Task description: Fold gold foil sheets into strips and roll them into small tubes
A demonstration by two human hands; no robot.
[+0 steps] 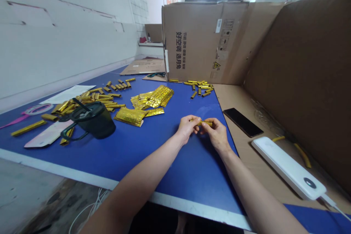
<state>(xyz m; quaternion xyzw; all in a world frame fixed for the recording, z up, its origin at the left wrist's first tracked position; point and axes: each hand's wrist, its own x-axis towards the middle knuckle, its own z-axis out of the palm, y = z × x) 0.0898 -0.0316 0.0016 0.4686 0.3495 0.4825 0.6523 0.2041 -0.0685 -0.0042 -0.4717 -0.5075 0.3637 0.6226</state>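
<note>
Both of my hands meet over the blue table (153,146) and pinch one small gold foil piece (205,123) between them. My left hand (188,127) grips its left end with closed fingers. My right hand (216,133) holds its right end, fingers curled. Flat gold foil sheets (152,99) lie in a pile just beyond my hands, with another folded stack (130,116) to the left. Several rolled gold tubes (201,88) lie by the cardboard box, and many more tubes (93,98) are scattered at the left.
A dark cup with a lid and straw (93,119) stands at the left. A black phone (242,121) and a white power bank (287,168) lie on cardboard at the right. A large cardboard box (208,40) stands behind. A tape roll (38,109) and paper (68,93) lie far left.
</note>
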